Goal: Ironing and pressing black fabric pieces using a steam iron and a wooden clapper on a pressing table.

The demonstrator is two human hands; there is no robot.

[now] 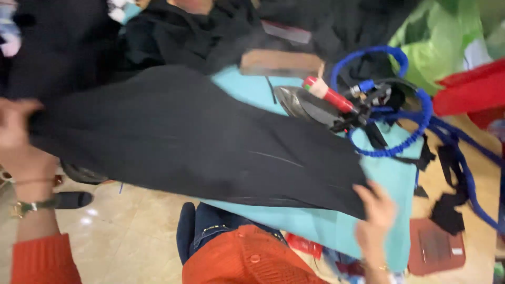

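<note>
Fingers of the left hand (18,139), at the left edge of the frame, are clenched on one end of a large black woven cloth (194,144); motion blur hides exactly how they grip. At the lower right, we see the right hand (374,213) with its fingers curled over the opposite lower corner of the cloth, pinching it against the board. Held at both ends in this way, the cloth is stretched flat and slanting across the middle of the frame, which keeps its surface smooth.

Beneath it lies a padded turquoise ironing board (379,179), bare only at its right end and lower edge. At the upper right of the board we note a steam iron with a grey soleplate and red handle (321,100), tipped on its side so that the hot plate stays off the cloth. A coiled blue hose (415,131) loops around it and trails off to the right. Dark garments are heaped across the top of the frame.
</note>
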